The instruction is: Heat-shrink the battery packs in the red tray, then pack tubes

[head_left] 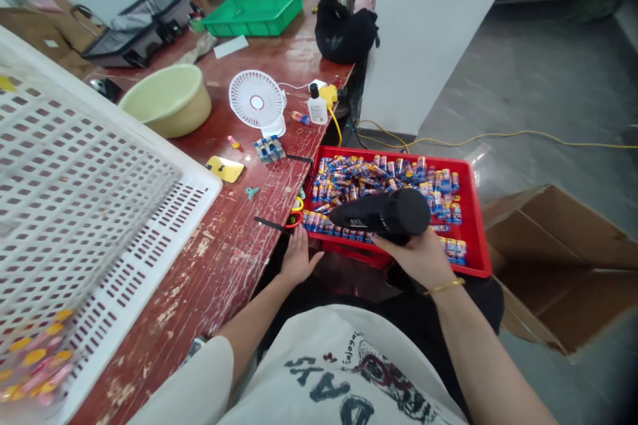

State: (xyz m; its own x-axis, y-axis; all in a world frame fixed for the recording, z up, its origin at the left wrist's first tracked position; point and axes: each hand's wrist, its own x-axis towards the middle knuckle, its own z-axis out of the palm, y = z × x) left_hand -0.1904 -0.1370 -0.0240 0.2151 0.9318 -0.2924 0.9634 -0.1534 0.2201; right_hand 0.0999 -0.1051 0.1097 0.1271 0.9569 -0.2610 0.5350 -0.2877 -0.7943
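My right hand is closed round the handle of a black hair dryer, whose tapered nozzle points left over the red tray. Many small bottles with blue printed wraps fill that tray, some upright in rows and others lying loose. At the tray's near left corner is my left hand, fingers stretched out and thumb apart, holding nothing. Just beyond its fingertips sit scissors with red and yellow handles. The dryer hides part of the bottles beneath it.
A white slatted crate with yellow-capped items leans on the worn red table. Farther back are a white fan, a pale basin and a green tray. An opened cardboard box stands at right.
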